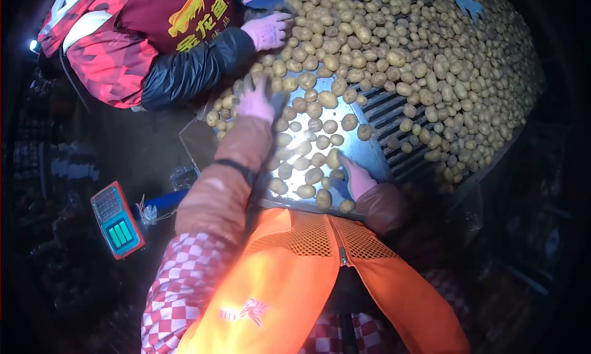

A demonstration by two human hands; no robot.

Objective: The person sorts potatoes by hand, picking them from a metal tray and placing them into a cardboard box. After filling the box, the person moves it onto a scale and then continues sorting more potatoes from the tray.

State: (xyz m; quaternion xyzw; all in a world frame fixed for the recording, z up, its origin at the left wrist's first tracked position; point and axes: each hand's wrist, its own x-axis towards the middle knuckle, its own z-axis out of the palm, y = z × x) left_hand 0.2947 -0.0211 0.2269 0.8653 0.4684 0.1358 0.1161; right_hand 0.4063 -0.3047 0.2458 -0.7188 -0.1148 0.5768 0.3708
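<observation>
My left hand (pixel 255 101), in a pink glove with a grey palm, is at the left side of a shiny metal plate (pixel 371 154). Its fingers are spread among potatoes (pixel 306 80). Lower on the plate's right side, my right hand (pixel 358 178) wears a similar glove with a dark palm. The thumb side of that hand is close beside a potato (pixel 333 159); its fingers look apart, though partly hidden, and I see no potato gripped. Several loose potatoes lie on the plate between my hands.
A large heap of potatoes (pixel 443 77) covers a slatted rack (pixel 394 117) beyond the plate. A co-worker's gloved hand (pixel 268 31) reaches in at upper left; another person's blue glove (pixel 471 8) shows at top right. A scale display (pixel 117 220) stands at lower left.
</observation>
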